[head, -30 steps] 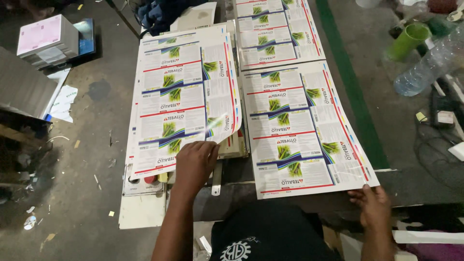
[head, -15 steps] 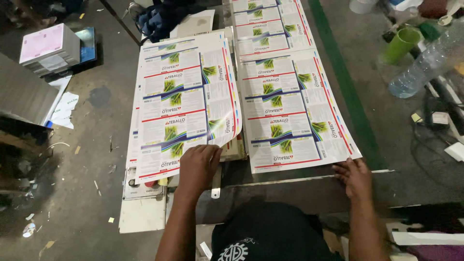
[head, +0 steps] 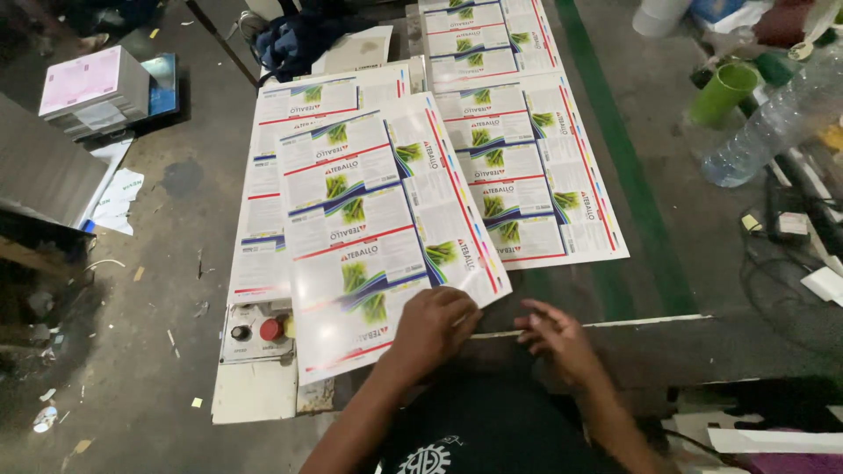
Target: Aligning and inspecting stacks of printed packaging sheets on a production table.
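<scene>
Two hands meet mid-frame: your left hand [head: 435,325] pinches the printed sheet [head: 386,237], hiding its corner; your right hand [head: 553,338] hovers empty, fingers loosely spread.

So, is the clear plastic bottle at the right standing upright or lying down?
Lying down: the clear plastic bottle rests on its side, slanted, beside the green cup.

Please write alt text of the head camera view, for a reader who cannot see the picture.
A person's left hand holds the near edge of a lifted glossy printed sheet above a stack of like sheets, while the right hand hovers beside it, empty. A second stack lies to the right; a control box with a red button sits at the near left.
</scene>
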